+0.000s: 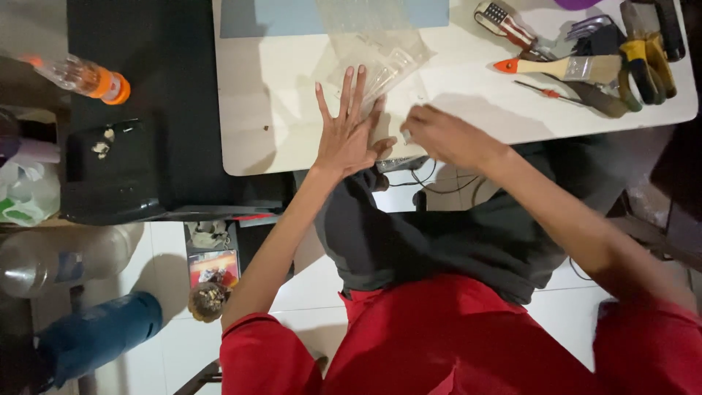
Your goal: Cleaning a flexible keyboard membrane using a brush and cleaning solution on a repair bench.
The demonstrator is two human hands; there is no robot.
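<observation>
My left hand (349,130) lies flat, fingers spread, on the white table (278,88) near its front edge. Its fingertips rest on a clear plastic bag (380,55). Just to the right, my right hand (442,135) is curled, its fingers pinched on a small pale object at the table edge; what that object is cannot be made out. A dark cloth (439,234) hangs below the table edge, over my lap.
Tools lie at the table's right end: a paintbrush (563,68), a small screwdriver (545,91), yellow-handled pliers (643,69). A blue mat (292,16) lies at the far edge. Left stands a black cabinet (146,110) with an orange-capped bottle (84,77). Bottles lie on the floor.
</observation>
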